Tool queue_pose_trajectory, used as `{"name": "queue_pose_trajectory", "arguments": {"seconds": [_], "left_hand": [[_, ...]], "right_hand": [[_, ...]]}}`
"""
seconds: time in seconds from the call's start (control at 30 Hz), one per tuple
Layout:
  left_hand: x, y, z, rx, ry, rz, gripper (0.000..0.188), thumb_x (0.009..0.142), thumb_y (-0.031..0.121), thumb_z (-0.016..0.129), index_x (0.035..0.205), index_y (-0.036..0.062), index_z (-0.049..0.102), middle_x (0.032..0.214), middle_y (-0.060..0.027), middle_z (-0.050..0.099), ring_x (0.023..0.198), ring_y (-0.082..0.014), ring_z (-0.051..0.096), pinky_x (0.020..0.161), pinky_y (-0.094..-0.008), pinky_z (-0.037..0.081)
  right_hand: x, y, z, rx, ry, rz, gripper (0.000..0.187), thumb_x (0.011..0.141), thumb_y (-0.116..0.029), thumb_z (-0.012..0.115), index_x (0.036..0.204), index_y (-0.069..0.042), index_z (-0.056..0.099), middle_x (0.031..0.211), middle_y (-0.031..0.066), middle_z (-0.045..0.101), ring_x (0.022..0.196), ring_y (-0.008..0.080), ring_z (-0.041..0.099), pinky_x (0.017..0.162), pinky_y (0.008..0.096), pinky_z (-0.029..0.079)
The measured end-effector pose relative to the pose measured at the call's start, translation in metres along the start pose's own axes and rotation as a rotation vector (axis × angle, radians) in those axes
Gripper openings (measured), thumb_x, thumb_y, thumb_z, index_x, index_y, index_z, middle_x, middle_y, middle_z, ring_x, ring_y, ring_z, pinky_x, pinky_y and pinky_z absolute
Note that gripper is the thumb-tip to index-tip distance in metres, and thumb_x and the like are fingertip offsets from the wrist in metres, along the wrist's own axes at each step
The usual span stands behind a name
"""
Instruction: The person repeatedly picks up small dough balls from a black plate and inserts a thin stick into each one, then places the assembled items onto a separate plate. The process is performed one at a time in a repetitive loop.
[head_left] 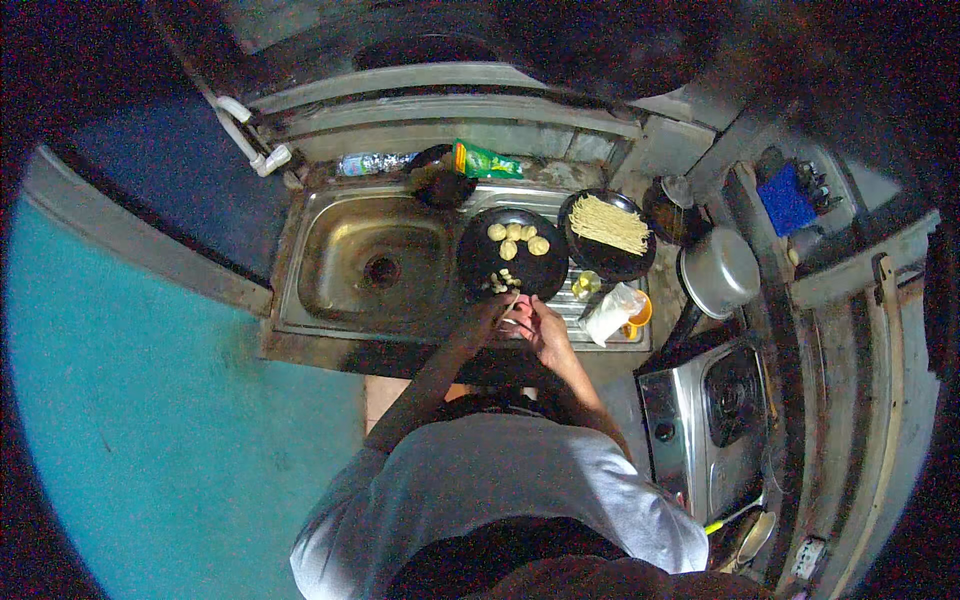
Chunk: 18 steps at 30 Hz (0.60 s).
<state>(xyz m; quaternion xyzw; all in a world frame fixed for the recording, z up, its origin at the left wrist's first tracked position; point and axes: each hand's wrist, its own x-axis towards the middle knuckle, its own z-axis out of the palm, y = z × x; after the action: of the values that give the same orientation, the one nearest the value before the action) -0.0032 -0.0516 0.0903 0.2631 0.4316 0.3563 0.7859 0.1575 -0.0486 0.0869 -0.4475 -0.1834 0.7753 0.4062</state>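
Both hands meet over the near edge of a black round plate [483, 265] at the sink's drainboard. My left hand [493, 314] is closed, its fingers bent round something small. My right hand [543, 328] is closed too, fingertips meeting the left hand's. A thin pale edge shows between them, too small and blurred to name. Several round, pale beige balls [514, 237] lie on the plate's far half. Nearer my fingers is a small heap of whitish pieces [503, 281], perhaps garlic cloves.
A second black plate [588, 262] holds pale dry noodles [608, 224]. Near it are a small clear container [586, 285], a white plastic bag [610, 316] and an orange cup [641, 308]. The sink basin [335, 235] is left, a pot [720, 272] and gas stove [690, 415] right.
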Motion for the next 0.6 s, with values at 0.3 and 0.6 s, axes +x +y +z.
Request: {"name": "queue_pose_trajectory", "arguments": {"seconds": [0.3, 0.6], "left_hand": [[0.058, -0.062, -0.055, 0.203, -0.205, 0.342, 0.041, 0.092, 0.019, 0.056, 0.129, 0.0025, 0.046, 0.104, -0.0096, 0.060, 0.088, -0.0204, 0.063, 0.078, -0.0333, 0.053], [0.066, -0.032, -0.057, 0.549, 0.026, 0.320, 0.026, 0.086, 0.018, 0.064, 0.107, 0.0027, 0.059, 0.094, -0.0066, 0.064, 0.084, -0.0154, 0.062, 0.071, -0.0296, 0.052]], "right_hand": [[0.030, 0.030, -0.022, -0.128, -0.045, -0.019, 0.019, 0.089, -0.014, 0.059, 0.105, -0.003, 0.059, 0.091, 0.0028, 0.064, 0.079, 0.0123, 0.063, 0.066, 0.0252, 0.053], [0.043, -0.008, -0.016, 0.097, -0.212, 0.122, 0.015, 0.092, -0.023, 0.056, 0.100, -0.011, 0.061, 0.083, -0.0011, 0.064, 0.076, 0.0117, 0.063, 0.072, 0.0292, 0.050]]}}
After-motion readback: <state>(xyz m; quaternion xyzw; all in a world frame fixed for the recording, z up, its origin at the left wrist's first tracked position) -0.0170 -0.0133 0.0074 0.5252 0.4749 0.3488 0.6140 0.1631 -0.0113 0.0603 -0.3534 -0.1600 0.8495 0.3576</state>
